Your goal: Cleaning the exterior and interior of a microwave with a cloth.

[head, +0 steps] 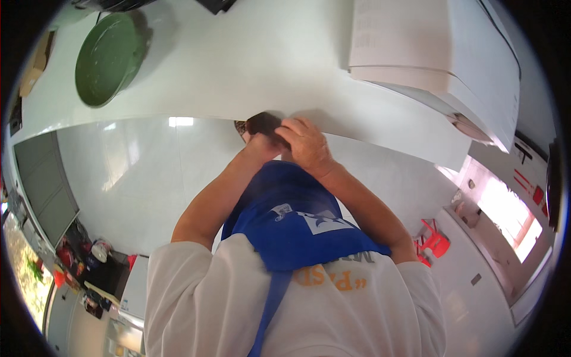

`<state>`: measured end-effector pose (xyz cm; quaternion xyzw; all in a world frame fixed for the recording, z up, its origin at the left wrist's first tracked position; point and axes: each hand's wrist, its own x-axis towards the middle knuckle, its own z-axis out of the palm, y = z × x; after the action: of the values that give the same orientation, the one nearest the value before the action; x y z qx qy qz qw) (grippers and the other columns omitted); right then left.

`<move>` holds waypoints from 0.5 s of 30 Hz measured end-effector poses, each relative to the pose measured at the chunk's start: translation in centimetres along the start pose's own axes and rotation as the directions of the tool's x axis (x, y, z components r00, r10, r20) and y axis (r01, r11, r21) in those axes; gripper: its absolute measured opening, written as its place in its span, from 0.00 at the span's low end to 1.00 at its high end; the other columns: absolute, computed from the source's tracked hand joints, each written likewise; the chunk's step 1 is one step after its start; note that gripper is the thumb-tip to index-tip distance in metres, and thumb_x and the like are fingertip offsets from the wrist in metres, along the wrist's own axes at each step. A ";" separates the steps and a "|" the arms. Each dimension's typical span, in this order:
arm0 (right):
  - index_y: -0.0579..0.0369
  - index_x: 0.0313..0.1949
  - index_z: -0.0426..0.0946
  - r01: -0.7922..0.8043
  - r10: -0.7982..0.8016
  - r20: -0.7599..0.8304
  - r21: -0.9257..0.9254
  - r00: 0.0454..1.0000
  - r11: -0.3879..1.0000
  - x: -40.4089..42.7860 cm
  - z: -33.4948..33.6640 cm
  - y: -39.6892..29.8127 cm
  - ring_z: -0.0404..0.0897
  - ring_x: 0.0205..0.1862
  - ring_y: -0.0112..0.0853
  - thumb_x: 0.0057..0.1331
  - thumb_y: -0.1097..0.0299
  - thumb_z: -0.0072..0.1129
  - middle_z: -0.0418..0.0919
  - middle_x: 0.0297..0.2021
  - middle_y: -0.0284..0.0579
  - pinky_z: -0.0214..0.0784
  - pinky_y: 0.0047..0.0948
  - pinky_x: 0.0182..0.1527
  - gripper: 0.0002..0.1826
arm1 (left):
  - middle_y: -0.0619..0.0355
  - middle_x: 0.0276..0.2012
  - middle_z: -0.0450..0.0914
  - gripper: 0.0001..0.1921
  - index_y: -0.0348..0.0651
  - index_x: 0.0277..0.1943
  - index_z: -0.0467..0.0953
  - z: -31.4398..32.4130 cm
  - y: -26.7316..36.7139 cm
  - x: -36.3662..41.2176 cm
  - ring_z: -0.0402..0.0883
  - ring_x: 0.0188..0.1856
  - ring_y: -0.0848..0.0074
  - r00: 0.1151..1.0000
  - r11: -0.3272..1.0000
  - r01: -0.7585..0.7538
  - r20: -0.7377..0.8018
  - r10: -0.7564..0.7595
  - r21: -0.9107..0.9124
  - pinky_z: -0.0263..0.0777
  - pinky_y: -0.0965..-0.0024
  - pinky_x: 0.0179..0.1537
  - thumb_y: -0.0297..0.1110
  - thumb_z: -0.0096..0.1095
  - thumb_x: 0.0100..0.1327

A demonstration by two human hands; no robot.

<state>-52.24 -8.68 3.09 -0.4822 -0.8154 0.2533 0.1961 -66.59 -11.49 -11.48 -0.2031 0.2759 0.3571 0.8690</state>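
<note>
A dark brown object [264,123], too blurred to name, is held between my two hands at the front edge of the white countertop [250,85]. My left hand [266,146] is closed around its lower part. Over its right side curl the fingers of my right hand [308,142]. Just left of the dark object, a small patterned piece [241,129] shows at the counter's edge; whether the two are joined cannot be told. A blue apron [294,214] hangs directly below my hands.
On the counter's left part stands a green basin [109,58]. A large white box-shaped appliance [401,40] takes up the right side. Cardboard [38,67] lies at the far left. A red stool [435,241] is at the lower right, near a white cabinet [473,267].
</note>
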 end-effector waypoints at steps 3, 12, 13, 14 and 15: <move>0.53 0.42 0.76 -0.216 0.232 -0.086 0.164 0.969 0.963 -2.3 -1.3 0.1 0.74 0.47 0.42 0.55 0.76 0.52 0.74 0.44 0.41 0.69 0.39 0.49 0.14 | 0.52 0.48 0.76 0.16 0.40 0.53 0.70 2.7 0.3 -0.5 0.77 0.50 0.63 0.996 0.979 -0.001 0.088 -0.017 0.206 0.73 0.59 0.51 0.40 0.45 0.69; 0.56 0.48 0.76 -0.703 0.509 -0.618 -0.102 0.599 0.704 -16.3 -14.9 19.8 0.72 0.52 0.41 0.62 0.80 0.42 0.73 0.50 0.49 0.63 0.35 0.58 0.17 | 0.42 0.45 0.76 0.19 0.26 0.50 0.69 6.1 -0.1 -1.6 0.77 0.50 0.59 0.965 0.943 0.061 -0.261 0.028 0.327 0.73 0.58 0.56 0.38 0.46 0.70; 0.53 0.47 0.76 -0.770 0.593 -0.604 -0.055 0.532 0.635 -16.7 -15.3 21.6 0.71 0.52 0.44 0.62 0.73 0.48 0.72 0.50 0.51 0.63 0.40 0.56 0.14 | 0.42 0.45 0.76 0.19 0.26 0.51 0.69 6.3 -0.2 -1.2 0.77 0.50 0.59 0.967 0.947 0.054 -0.254 0.029 0.315 0.73 0.58 0.56 0.38 0.46 0.70; 0.53 0.47 0.76 -0.815 0.522 -0.659 -0.258 0.541 0.519 -17.4 -14.3 22.7 0.71 0.53 0.43 0.62 0.71 0.51 0.73 0.50 0.50 0.63 0.42 0.54 0.14 | 0.42 0.45 0.76 0.19 0.26 0.51 0.69 6.6 -0.4 -0.8 0.77 0.50 0.59 0.968 0.944 0.065 -0.252 0.019 0.322 0.73 0.58 0.56 0.38 0.46 0.70; 0.53 0.47 0.75 -0.820 0.455 -0.685 -0.432 0.569 0.375 -16.0 -12.2 21.7 0.71 0.53 0.43 0.61 0.69 0.53 0.73 0.50 0.49 0.63 0.44 0.53 0.14 | 0.42 0.45 0.76 0.19 0.26 0.50 0.70 6.7 -0.4 -1.1 0.78 0.50 0.59 0.964 0.943 0.050 -0.264 0.040 0.328 0.73 0.58 0.56 0.38 0.46 0.70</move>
<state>-23.08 -11.23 -1.48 -0.8462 -0.5079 -0.1507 0.0575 -64.67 -8.66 -5.63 -0.1010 0.4460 0.2728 0.8464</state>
